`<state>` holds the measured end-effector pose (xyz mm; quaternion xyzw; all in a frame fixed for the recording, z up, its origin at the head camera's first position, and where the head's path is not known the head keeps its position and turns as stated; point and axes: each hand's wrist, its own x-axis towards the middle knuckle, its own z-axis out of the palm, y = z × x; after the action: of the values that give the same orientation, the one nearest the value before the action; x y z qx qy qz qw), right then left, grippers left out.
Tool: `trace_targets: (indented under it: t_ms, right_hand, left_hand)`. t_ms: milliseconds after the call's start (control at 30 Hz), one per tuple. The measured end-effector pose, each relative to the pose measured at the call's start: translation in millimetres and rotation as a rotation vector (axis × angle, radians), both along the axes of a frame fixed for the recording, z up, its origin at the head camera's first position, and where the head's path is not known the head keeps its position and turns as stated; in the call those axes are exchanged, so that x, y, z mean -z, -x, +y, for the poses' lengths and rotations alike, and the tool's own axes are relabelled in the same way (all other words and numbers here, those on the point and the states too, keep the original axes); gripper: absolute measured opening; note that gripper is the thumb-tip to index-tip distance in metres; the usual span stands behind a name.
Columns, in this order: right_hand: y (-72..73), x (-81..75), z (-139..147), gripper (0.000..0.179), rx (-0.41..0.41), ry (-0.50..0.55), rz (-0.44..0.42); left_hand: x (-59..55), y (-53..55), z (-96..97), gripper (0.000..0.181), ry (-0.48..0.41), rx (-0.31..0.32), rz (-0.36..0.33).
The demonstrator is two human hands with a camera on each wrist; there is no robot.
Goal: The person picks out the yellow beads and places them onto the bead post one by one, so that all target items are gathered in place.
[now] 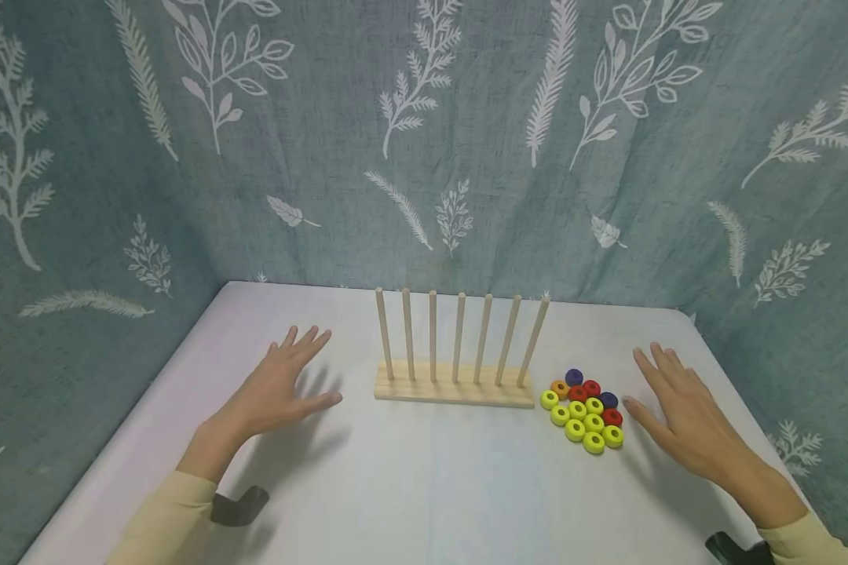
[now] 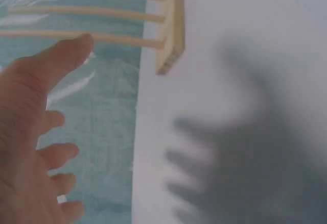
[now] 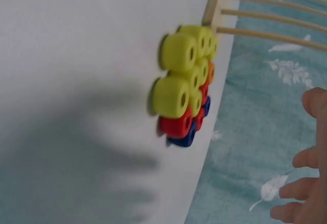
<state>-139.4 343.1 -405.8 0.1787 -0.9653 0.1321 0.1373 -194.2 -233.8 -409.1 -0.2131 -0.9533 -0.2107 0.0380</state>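
Note:
A wooden peg rack (image 1: 455,395) with several upright pegs stands toward the back middle of the white table. Right of it lies a cluster of round beads with holes: several yellow beads (image 1: 575,430), red beads (image 1: 612,417), blue beads (image 1: 574,377) and one orange bead (image 1: 560,388). My left hand (image 1: 279,388) hovers left of the rack, fingers spread and holding nothing. Over the table just right of the beads is my right hand (image 1: 689,416), its fingers extended and nothing in them. In the right wrist view the yellow beads (image 3: 171,97) sit nearest the camera.
The white table (image 1: 396,486) carries the rack and beads. Teal fabric (image 1: 339,212) with white leaf prints hangs behind and at both sides. Dark straps (image 1: 240,506) show at both wrists, and both hands cast shadows on the tabletop.

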Motion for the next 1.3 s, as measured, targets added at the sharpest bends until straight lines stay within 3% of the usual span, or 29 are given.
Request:
trace_targets:
  t_ms: [233, 333, 433, 633, 733, 1033, 1300]
  right_hand:
    - [-7.1, -3.1, -11.6, 0.075, -0.001, 0.087, -0.010]
    - [-10.4, -5.7, -19.6, 0.073, -0.002, 0.120, -0.025]
    - [-12.8, -8.2, -28.4, 0.071, -0.008, 0.143, -0.006]
    - [-16.9, -6.7, -35.6, 0.065, -0.019, 0.147, 0.126]
    - [-21.9, -4.1, -35.9, 0.063, -0.010, 0.159, 0.148]
    - [-33.0, 10.3, -31.6, 0.045, 0.061, 0.159, 0.103]
    - [-29.3, 34.7, -21.0, 0.039, 0.119, 0.194, 0.005]
  left_hand:
    - [7.1, 11.2, 25.9, 0.104, -0.289, 0.018, -0.202]
    - [12.8, 18.2, 39.5, 0.103, -0.385, 0.050, -0.235]
    - [20.1, 25.9, 51.8, 0.103, -0.425, 0.094, -0.248]
    - [33.8, 40.2, 68.9, 0.102, -0.452, 0.091, -0.320]
    - [38.2, 46.9, 74.9, 0.101, -0.459, 0.077, -0.355]
    - [43.5, 62.1, 83.2, 0.085, -0.418, 0.081, -0.347]
    - [48.2, 64.3, 83.3, 0.072, -0.307, 0.106, -0.287]
